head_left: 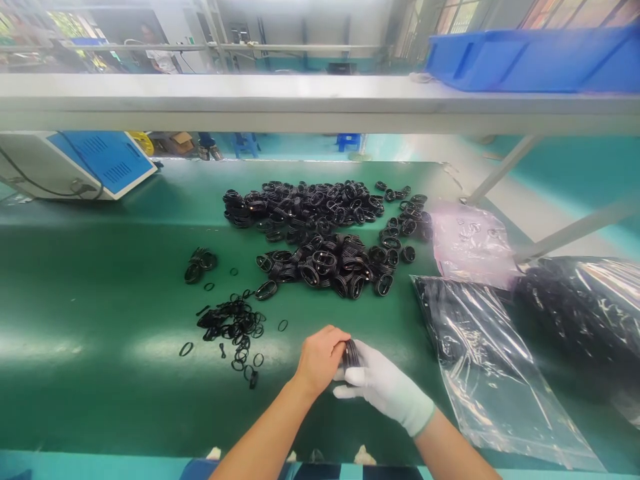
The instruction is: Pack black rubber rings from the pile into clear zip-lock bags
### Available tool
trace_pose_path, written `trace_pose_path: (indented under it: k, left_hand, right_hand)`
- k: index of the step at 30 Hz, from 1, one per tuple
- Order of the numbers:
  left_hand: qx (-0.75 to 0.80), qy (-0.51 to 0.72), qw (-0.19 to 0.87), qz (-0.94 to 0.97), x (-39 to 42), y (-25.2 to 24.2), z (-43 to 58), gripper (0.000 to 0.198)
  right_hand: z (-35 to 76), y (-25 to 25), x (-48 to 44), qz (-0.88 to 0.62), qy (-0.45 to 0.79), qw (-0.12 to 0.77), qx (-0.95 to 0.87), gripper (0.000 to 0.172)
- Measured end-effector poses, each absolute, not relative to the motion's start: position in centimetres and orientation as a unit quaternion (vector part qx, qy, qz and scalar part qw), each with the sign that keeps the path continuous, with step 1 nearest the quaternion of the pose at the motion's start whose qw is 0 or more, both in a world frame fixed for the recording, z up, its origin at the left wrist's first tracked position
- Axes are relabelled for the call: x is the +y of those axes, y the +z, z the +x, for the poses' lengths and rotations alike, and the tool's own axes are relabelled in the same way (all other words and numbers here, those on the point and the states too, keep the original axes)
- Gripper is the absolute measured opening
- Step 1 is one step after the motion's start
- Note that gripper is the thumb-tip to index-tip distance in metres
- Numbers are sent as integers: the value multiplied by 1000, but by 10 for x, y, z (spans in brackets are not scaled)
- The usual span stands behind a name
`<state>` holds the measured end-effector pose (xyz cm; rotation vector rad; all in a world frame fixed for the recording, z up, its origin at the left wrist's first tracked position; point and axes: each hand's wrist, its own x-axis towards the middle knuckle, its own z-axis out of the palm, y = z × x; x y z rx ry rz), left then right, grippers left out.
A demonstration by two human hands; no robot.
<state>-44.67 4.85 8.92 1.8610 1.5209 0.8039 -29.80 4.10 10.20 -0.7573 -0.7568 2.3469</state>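
Near the table's front edge, a coil of black cable (353,355) is held between my two hands. My left hand (323,357), bare, closes its fingers on the coil's upper left side. In a white glove, my right hand (383,387) grips the coil from the right, thumb across its front. Beyond them lies a large heap of similar black cable coils (325,260). Left of my hands is a loose pile of thin black rings (235,323), with several scattered singly around it. A few coils (200,263) form a small group farther left.
A clear plastic bag (500,373) with black contents lies on the green tabletop (100,287) at right, beside a pinkish bag (473,240) and another filled bag (585,327). A blue-topped machine (100,160) stands back left. Overhead, a white shelf (250,103) carries a blue bin (530,61).
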Motion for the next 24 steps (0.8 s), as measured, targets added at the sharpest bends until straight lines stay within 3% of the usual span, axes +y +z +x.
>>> trace_pose_path:
  k: [5, 9, 13, 16, 20, 24]
  left_hand:
    - [595, 326, 181, 712, 43, 80, -444, 23]
    - [591, 318, 140, 728, 45, 76, -445, 22]
    - [580, 297, 84, 754, 46, 75, -444, 23]
    - [580, 279, 74, 761, 48, 77, -443, 24]
    - [610, 263, 164, 729, 54, 91, -446, 24]
    - [572, 294, 429, 634, 62, 105, -459, 28]
  right_hand:
    - [-303, 103, 40, -289, 870, 289, -275, 35]
    - [-305, 107, 41, -320, 860, 294, -268, 37]
    - [-310, 107, 40, -382, 825, 315, -275, 13]
    - [-313, 104, 40, -397, 815, 328, -266, 19]
    - [-310, 98, 44, -464, 773, 344, -263, 36]
    - [-309, 90, 46, -378, 832, 352, -202, 29]
